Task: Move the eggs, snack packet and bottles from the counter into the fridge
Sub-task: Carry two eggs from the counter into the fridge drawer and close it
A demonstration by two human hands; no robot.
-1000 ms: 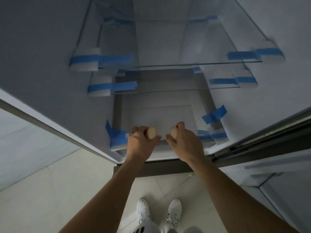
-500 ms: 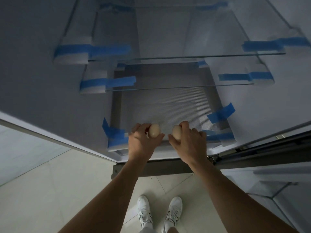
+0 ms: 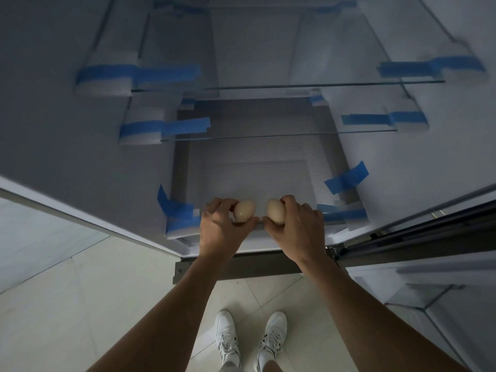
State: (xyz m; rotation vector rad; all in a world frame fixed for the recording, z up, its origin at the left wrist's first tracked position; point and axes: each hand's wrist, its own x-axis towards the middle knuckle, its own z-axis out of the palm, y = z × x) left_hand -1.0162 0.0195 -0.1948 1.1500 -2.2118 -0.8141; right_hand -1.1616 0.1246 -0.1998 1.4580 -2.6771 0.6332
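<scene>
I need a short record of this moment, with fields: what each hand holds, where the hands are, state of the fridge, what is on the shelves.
left hand: holds one pale beige egg in its fingers
right hand: holds a second pale beige egg
position: both hands at the front edge of the ribbed lowest level of the open white fridge
glass shelves: two, bare, foam blocks fixed with blue tape strips
eggs: side by side, not touching, not yet set down
</scene>
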